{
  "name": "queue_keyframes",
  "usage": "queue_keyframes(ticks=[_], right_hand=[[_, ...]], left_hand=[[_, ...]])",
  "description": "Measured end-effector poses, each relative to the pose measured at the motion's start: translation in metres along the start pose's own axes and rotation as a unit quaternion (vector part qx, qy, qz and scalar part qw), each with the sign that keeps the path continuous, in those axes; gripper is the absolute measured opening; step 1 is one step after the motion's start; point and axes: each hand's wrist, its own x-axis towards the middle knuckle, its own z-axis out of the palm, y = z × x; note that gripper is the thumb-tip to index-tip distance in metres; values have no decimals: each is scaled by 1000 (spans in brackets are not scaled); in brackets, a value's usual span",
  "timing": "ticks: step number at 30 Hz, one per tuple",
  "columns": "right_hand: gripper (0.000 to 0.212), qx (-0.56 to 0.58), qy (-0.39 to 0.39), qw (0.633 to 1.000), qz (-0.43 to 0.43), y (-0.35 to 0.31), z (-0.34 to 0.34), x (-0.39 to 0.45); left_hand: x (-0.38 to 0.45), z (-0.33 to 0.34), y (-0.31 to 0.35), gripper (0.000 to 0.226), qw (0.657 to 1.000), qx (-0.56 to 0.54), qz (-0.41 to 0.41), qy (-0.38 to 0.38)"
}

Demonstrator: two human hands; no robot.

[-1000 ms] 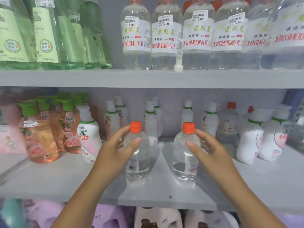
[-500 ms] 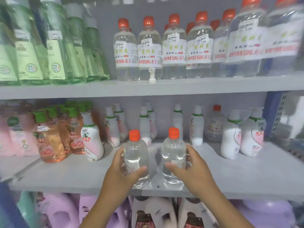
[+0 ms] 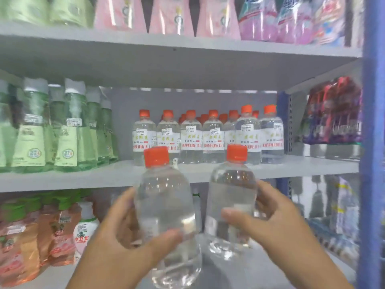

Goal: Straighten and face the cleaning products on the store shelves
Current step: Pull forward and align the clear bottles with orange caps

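- Big grey shelving unit [image 3: 187, 59] fills the whole view, with a blue upright post [image 3: 373, 142] down the right edge.
- Top shelf has pink refill pouches [image 3: 173, 15], kinda blurry.
- Middle shelf [image 3: 270, 165]: tall green bottles [image 3: 70, 132] on the left, then a row of clear bottles with orange caps [image 3: 210, 134] standing upright, white labels and price stickers facing out.
- Lower left there's a bunch of peach-coloured bottles with green caps [image 3: 25, 236], plus a white bottle [image 3: 85, 228] just beside them.
- The two bottles being handled are up in the air in front of the shelves, both upright-ish, side by side, close but not touching.
- Left hand [image 3: 125, 245] is wrapped round the left clear bottle [image 3: 164, 207], thumb across the front.
- Right hand [image 3: 268, 222] grips the right clear bottle [image 3: 231, 197] the same way, thumb in front, fingers behind.
- Both have orange caps; can't tell which way their labels face.
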Motion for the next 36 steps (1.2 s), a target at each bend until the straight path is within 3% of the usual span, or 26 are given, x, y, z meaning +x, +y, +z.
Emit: queue_keyframes(ticks=[5, 9, 16, 20, 23, 29, 33, 36], right_hand=[[57, -19, 46, 996, -71, -58, -32, 79], [49, -61, 63, 994, -69, -44, -33, 133], [62, -211, 83, 973, -49, -8, -15, 169], [93, -333, 91, 936, -70, -5, -9, 180], [111, -393, 70, 913, -83, -7, -7, 184], [94, -506, 78, 848, -136, -6, -7, 198], [89, -621, 84, 765, -149, -8, -10, 206], [85, -638, 79, 749, -159, -18, -18, 214]], left_hand=[[70, 23, 70, 65, 994, 36, 101, 8], [145, 49, 66, 66, 993, 74, 88, 40], [208, 71, 18, 61, 984, 165, 20, 67], [209, 71, -2, 78, 981, 186, -7, 56], [210, 70, -6, 76, 976, 211, -6, 48], [209, 60, -17, 47, 981, 189, -30, -20], [208, 54, -19, 47, 987, 142, -58, -55], [210, 55, -21, 47, 988, 124, -68, -57]])
